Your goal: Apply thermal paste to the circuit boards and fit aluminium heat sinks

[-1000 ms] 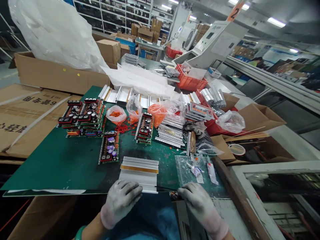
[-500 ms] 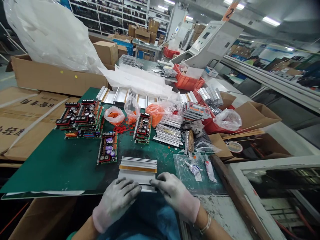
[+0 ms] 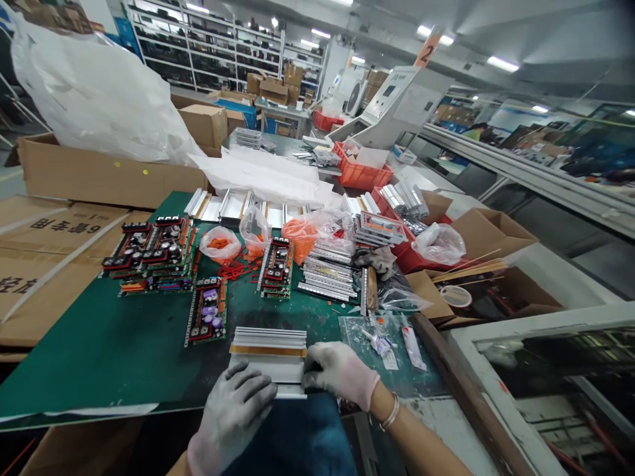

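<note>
An aluminium heat-sink profile (image 3: 268, 364) with raised ribs and a brown strip lies at the front edge of the green table. My left hand (image 3: 238, 400), in a whitish glove with greyed fingers, rests over its lower left corner, fingers stretched out and slightly apart. At the right edge of the profile, my right hand (image 3: 340, 371), gloved likewise, has its fingers curled in against the side; the fingertips are partly hidden. Beyond the profile lie a circuit board with purple capacitors (image 3: 209, 309) and another circuit board (image 3: 276, 266).
Stacked circuit boards (image 3: 159, 251) stand at the left. Bags of orange pieces (image 3: 221, 244) and piled metal strips (image 3: 328, 274) lie further back. To the right, a clear plastic bag (image 3: 357, 337) carries small tubes, beside a wooden bar (image 3: 454, 383). A red crate (image 3: 364, 173) stands behind.
My right hand has shifted up along the profile's right edge, its fingers more curled. My left hand stays on the lower left corner. The view has tilted slightly upward.
</note>
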